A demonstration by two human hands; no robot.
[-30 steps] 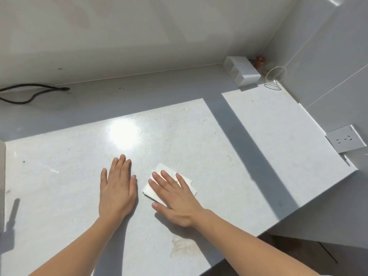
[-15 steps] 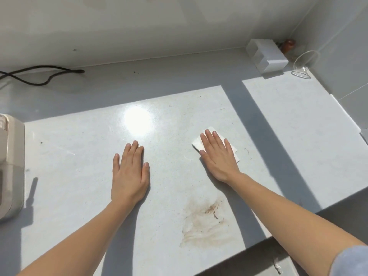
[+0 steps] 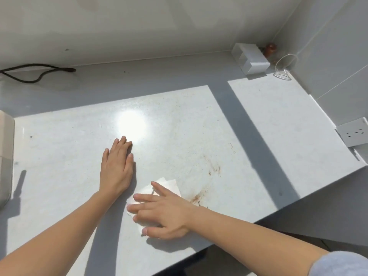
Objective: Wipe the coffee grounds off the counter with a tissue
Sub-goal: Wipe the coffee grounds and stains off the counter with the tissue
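Evidently mid-wipe on the sunlit counter (image 3: 179,120): pressing a folded white tissue (image 3: 169,185) flat with the right hand (image 3: 165,214), close to the front edge, at about five o'clock of the frame. Fingers (image 3: 147,197) straight and slightly spread, pointing toward nine and ten o'clock, laid across the tissue rather than curled round it; nothing pinched or gripped. Resting palm-down just beside it, at eleven o'clock of the tissue, the left hand (image 3: 117,168), with fingers (image 3: 121,144) straight and close together, touching only bare stone. Lying just off the tissue at three o'clock, a brown smear of coffee grounds (image 3: 199,198); trailing on toward one o'clock, a fainter scatter of specks (image 3: 215,168). Judged unfinished, with both patches left to clear. Called for next, by this reading: sliding hand and tissue toward three o'clock over the near smear, then up toward one o'clock, with even pressure, drawing the grounds inward and away from the front edge.
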